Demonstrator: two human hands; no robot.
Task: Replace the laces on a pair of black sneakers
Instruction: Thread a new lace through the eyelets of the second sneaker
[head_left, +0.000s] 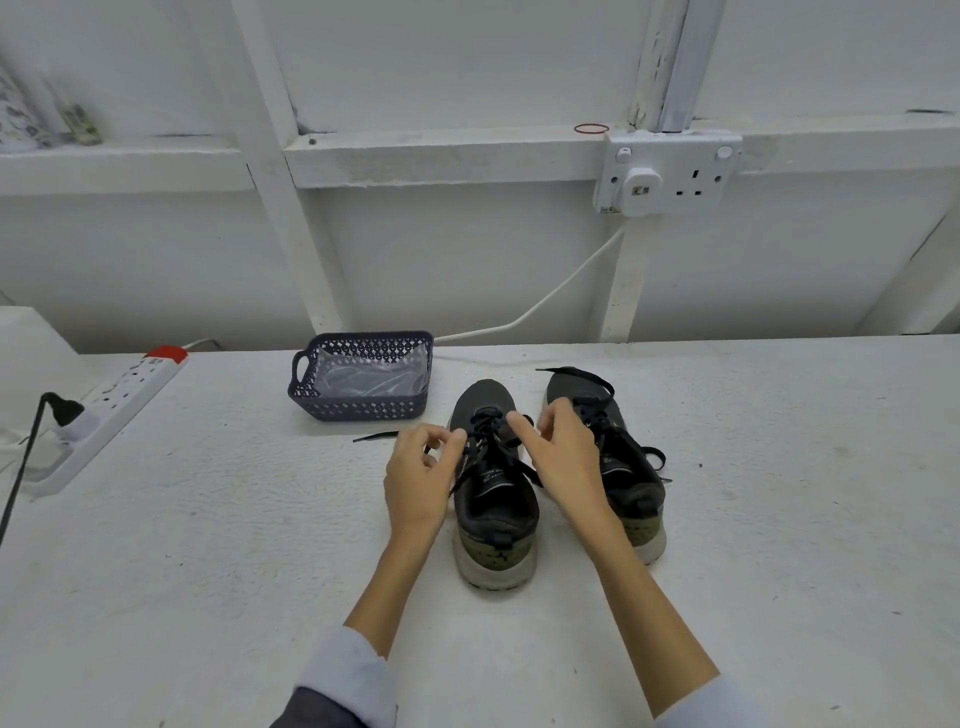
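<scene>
one basket (363, 409) just beyond left sneaker (484, 396)

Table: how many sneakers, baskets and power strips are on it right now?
Sneakers: 2
Basket: 1
Power strip: 1
Total: 4
</scene>
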